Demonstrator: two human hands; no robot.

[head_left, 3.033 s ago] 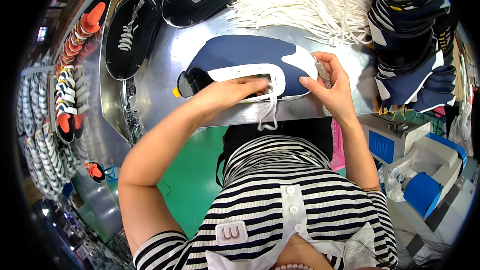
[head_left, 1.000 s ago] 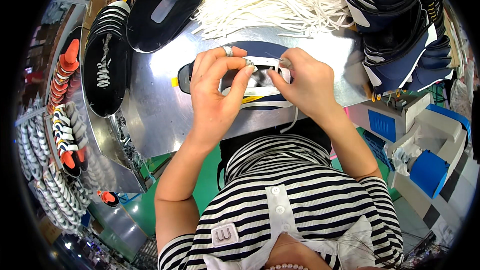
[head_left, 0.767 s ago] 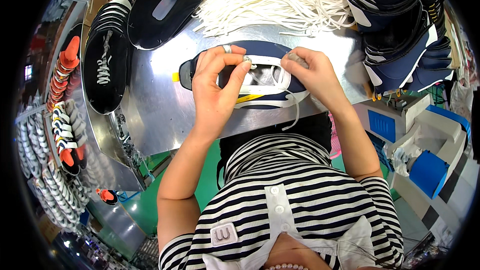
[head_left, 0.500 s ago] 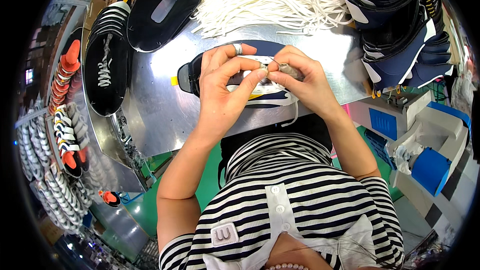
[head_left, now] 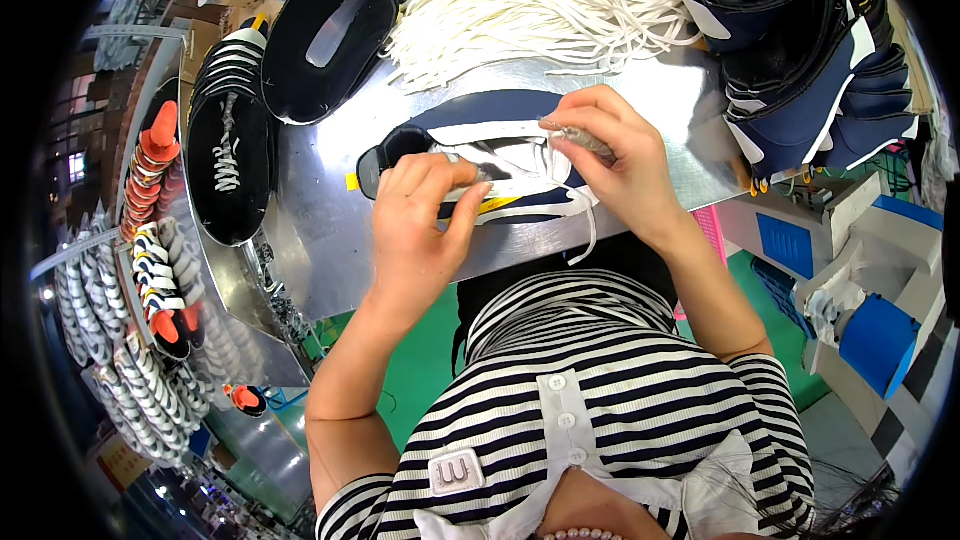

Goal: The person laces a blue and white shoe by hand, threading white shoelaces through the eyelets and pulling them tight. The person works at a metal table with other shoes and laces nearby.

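Note:
A navy and white shoe upper point(head_left: 520, 100) lies on its side on the metal table, its dark padded collar to the left. A white lace point(head_left: 588, 230) hangs from its front near the table's edge. My left hand point(head_left: 425, 215) rests at the near opening edge of the upper, thumb and forefinger closed in a pinch; what lies between them is too small to name. Over the toe end, my right hand point(head_left: 620, 155) grips a small tool with a grey wrapped handle point(head_left: 588, 143), its tip close to the white eyelet edge.
A heap of white laces point(head_left: 540, 5) covers the far side of the metal table point(head_left: 330, 260). Black shoe uppers point(head_left: 230, 155) lie at the left, and stacked navy uppers point(head_left: 800, 110) stand at the right. A grey and blue machine point(head_left: 870, 330) is beside the table. Shoes hang on racks point(head_left: 150, 270) farther left.
My hands, together over the middle of the upper, have parted. The left moved left and nearer to me; the right stays over the toe end with the tool. More of the white opening shows.

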